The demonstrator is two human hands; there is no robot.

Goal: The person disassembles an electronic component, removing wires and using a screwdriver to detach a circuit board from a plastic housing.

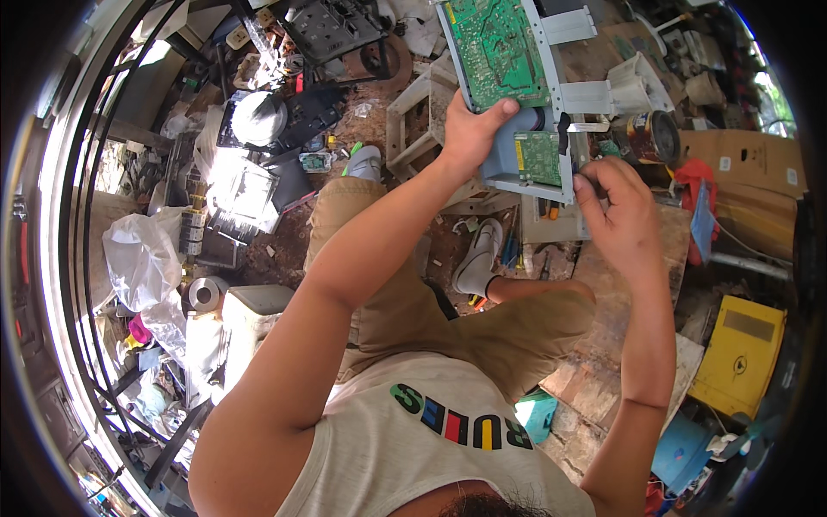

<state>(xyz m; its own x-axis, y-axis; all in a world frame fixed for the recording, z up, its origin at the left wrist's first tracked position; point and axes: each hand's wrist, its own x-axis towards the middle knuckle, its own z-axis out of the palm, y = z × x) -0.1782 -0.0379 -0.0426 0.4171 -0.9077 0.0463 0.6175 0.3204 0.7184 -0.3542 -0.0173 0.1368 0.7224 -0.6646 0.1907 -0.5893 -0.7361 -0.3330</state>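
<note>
Metal chassis (503,157), held up at top centre; green boards (500,56) inside. Left hand (470,138): fingers closed on its left edge. Right hand (618,207): fingers curled at its lower right corner, grip cannot be told. Yellow case (739,358): far right.

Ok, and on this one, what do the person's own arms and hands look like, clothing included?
The left hand and right hand are ungloved, with no watch or band visible at either wrist. The arms are uncovered too: the pale, greyish top is sleeveless, with multicoloured lettering across it.
</note>
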